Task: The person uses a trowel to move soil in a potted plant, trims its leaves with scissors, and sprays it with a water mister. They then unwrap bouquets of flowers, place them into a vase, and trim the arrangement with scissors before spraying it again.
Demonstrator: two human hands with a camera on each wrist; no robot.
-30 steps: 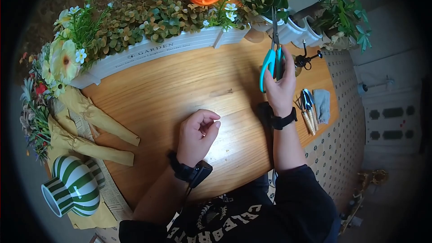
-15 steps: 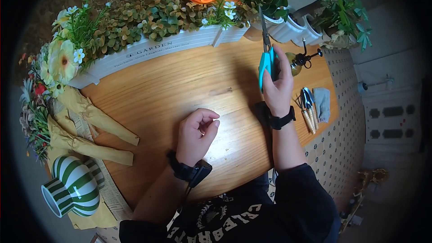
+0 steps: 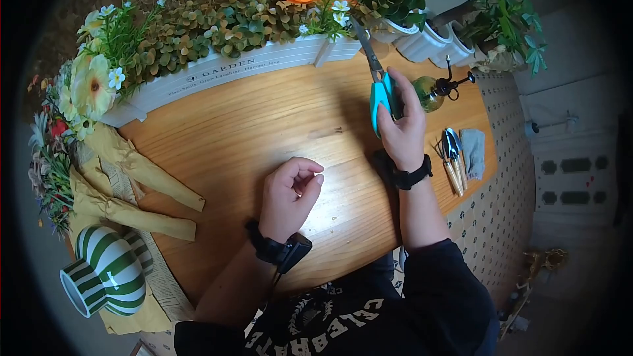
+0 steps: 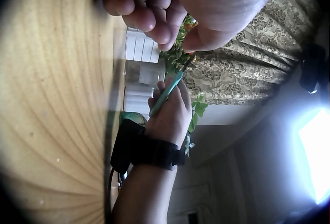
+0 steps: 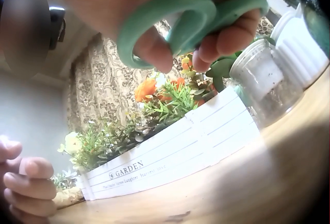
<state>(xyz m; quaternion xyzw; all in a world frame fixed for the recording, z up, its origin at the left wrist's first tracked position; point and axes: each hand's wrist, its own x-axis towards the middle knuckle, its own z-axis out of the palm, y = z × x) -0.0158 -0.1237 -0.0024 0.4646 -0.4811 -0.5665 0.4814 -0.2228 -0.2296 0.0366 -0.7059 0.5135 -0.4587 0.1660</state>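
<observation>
My right hand [image 3: 407, 130] grips a pair of scissors [image 3: 378, 100] with turquoise handles, held up over the right part of the wooden table. In the head view the dark blades point away and to the left, toward the end of the white planter. The right wrist view shows the thumb and fingers through the green handle loops [image 5: 127, 35]. My left hand [image 3: 288, 199] is held over the middle of the table near me, its fingers loosely curled and nothing in them. In the left wrist view its fingers hang in front of the other hand and the scissors.
A white "GARDEN" planter [image 3: 224, 76] with flowers lines the back. White pots [image 3: 422, 45] and a spray bottle [image 3: 432, 95] stand back right. Small garden tools [image 3: 453, 158] and a grey cloth [image 3: 472, 153] lie right. Wrapping paper [image 3: 145, 171] and a striped vase [image 3: 112, 270] lie left.
The scissors' blades have swung to the left, from pointing nearly straight away to slanting toward the planter's end. My right hand has turned with them a little. The left hand stays in place.
</observation>
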